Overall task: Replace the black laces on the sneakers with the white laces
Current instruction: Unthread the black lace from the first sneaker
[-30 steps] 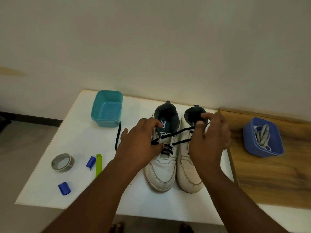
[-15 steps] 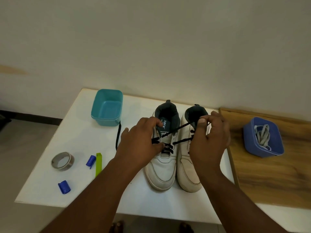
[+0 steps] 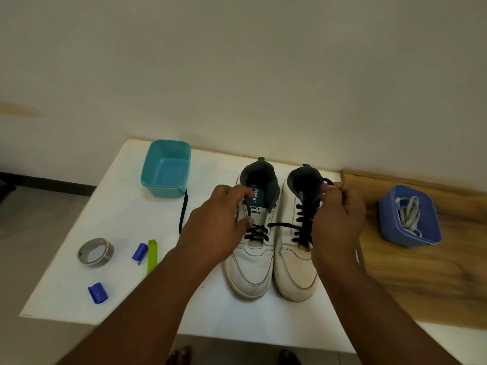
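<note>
Pinching a black lace (image 3: 283, 225) between thumb and fingertips above the right sneaker (image 3: 297, 262), with the right hand (image 3: 338, 219) raised near the collar. Curling the left hand (image 3: 214, 227) over the left sneaker (image 3: 250, 267), thumb beside the lowest crossings; whether gripping the lace there, impossible to tell. Showing the lace running from the left sneaker's lower eyelets across to the right hand. Lying coiled in a blue tub (image 3: 411, 233) on the wooden board (image 3: 421, 285), the white laces (image 3: 408, 212). Trailing from beside a teal tub (image 3: 166, 168) on the white table (image 3: 118, 233), another black strand (image 3: 183, 210). Near it, tape roll (image 3: 95, 252), green clip (image 3: 152, 255), two blue clips (image 3: 98, 292).
</note>
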The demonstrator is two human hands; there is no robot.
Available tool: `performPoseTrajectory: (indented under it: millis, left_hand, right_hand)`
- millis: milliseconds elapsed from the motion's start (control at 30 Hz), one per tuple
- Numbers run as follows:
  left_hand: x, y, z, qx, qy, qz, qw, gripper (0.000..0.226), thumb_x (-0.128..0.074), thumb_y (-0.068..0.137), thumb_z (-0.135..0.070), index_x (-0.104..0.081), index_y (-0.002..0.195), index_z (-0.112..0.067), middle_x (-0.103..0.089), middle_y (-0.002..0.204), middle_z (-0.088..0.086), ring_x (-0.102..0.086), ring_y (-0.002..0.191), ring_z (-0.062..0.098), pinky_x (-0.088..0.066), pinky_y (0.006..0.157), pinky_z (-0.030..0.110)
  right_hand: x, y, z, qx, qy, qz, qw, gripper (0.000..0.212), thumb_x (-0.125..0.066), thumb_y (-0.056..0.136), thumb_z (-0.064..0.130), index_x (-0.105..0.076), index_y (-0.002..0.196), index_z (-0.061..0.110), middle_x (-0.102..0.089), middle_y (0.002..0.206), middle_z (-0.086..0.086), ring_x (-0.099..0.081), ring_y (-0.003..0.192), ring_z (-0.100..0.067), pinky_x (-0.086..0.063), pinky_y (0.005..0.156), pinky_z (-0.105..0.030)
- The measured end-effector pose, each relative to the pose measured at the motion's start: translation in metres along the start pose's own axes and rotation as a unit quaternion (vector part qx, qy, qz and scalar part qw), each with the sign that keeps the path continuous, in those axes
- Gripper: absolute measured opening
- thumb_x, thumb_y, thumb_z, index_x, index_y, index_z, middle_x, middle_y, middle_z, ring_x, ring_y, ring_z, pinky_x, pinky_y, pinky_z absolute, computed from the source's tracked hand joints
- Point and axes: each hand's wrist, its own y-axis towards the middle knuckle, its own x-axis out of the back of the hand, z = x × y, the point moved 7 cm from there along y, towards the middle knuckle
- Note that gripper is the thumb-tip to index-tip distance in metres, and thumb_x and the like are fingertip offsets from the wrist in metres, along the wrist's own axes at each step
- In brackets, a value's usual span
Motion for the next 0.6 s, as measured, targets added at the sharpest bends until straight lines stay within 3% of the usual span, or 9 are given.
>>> performPoseTrajectory:
  millis: [133,233,300,400,500,600]
  left_hand:
    - [-0.001,0.003,0.004,0.003,-0.006,-0.007,1.000,0.040,-0.060,0.098,-0.032,-0.043,0.133,-0.042,-0.044,0.139,-0.007,-0.062,0.101,0.011,-0.048,0.077,0.022]
    - [0.001,0.004,0.005,0.006,0.013,-0.022,1.000,0.041,-0.059,0.098,-0.023,-0.043,0.129,-0.044,-0.048,0.134,-0.007,-0.063,0.094,0.011,-0.053,0.073,0.027]
    - [0.003,0.003,0.006,0.013,0.028,-0.037,0.999,0.043,-0.061,0.096,-0.020,-0.044,0.126,-0.045,-0.050,0.130,-0.007,-0.063,0.091,0.012,-0.055,0.072,0.031]
    - [0.008,0.001,0.010,0.028,0.034,-0.064,0.997,0.041,-0.062,0.094,-0.020,-0.047,0.126,-0.042,-0.053,0.126,-0.005,-0.061,0.088,0.013,-0.052,0.072,0.029]
    - [0.010,0.003,0.011,0.035,0.014,-0.071,0.997,0.042,-0.062,0.094,-0.015,-0.050,0.128,-0.036,-0.054,0.124,0.000,-0.060,0.090,0.014,-0.050,0.076,0.025]
    - [0.009,0.005,0.010,0.029,-0.006,-0.064,0.998,0.046,-0.059,0.091,-0.004,-0.053,0.127,-0.032,-0.054,0.123,0.003,-0.060,0.091,0.016,-0.052,0.078,0.029]
  right_hand:
    - [-0.004,0.004,0.002,0.083,-0.114,0.044,0.989,0.016,-0.053,0.097,0.037,-0.064,0.089,0.029,-0.064,0.090,0.005,-0.061,0.084,-0.011,-0.054,0.073,-0.040]
    - [-0.018,-0.012,0.017,0.217,-0.248,0.098,0.939,0.019,-0.055,0.098,0.041,-0.064,0.083,0.031,-0.063,0.091,0.012,-0.059,0.090,-0.010,-0.052,0.084,-0.046]
    - [-0.022,-0.022,0.020,0.247,-0.301,0.096,0.916,0.010,-0.062,0.095,0.041,-0.068,0.095,0.033,-0.064,0.110,0.009,-0.059,0.105,-0.013,-0.045,0.097,-0.044]
    - [-0.029,-0.028,0.018,0.261,-0.301,0.150,0.905,0.025,-0.070,0.092,0.031,-0.067,0.116,0.032,-0.054,0.136,0.005,-0.046,0.131,-0.017,-0.035,0.110,-0.044]
    - [-0.051,-0.041,0.012,0.327,-0.348,0.268,0.837,0.018,-0.068,0.093,0.036,-0.073,0.110,0.035,-0.052,0.142,0.004,-0.031,0.145,-0.023,-0.023,0.120,-0.052]
    - [-0.063,-0.056,-0.005,0.348,-0.405,0.312,0.786,0.021,-0.061,0.091,0.037,-0.078,0.103,0.033,-0.047,0.153,-0.006,-0.020,0.152,-0.036,-0.010,0.123,-0.056]
